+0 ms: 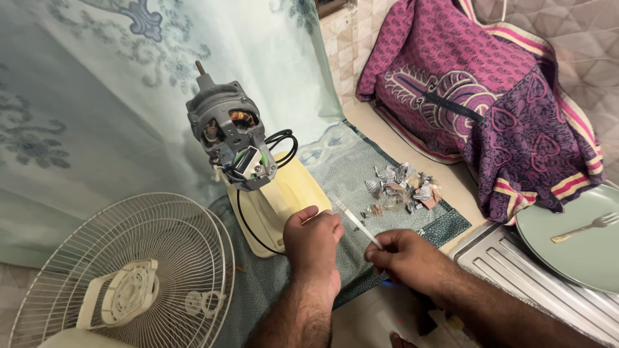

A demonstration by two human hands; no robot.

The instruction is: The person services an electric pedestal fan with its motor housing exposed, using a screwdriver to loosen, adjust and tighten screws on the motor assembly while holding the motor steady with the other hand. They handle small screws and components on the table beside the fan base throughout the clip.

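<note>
Head view. Left hand point(314, 237) clenched, knuckles up, pressed on the near edge of the cream fan base point(277, 196); what the fist encloses cannot be told. Rising from that base, up and left of the hand, the bare grey fan motor point(225, 132), tilted, shaft pointing up, copper windings showing. A black cable point(284, 143) loops off the motor's right side and runs down around the base, passing just left of the left hand.

Right hand point(406, 254) pinching a thin white stick-like tool point(354, 219) at its near end; the tool slants up and left, its far tip just above the left knuckles, close to but apart from the base edge.

Beyond the right hand, a heap of torn paper scraps point(403, 187) on the patterned cloth point(351, 171). Open cloth between the heap and both hands.

Well left of the left hand, the white wire fan guard point(129, 270) lies flat, its rim near the base. Right of the right hand, a ridged metal drainboard point(516, 270) and a green plate point(577, 248) with a fork point(587, 227); a purple printed bag point(490, 96) stands farther back.
</note>
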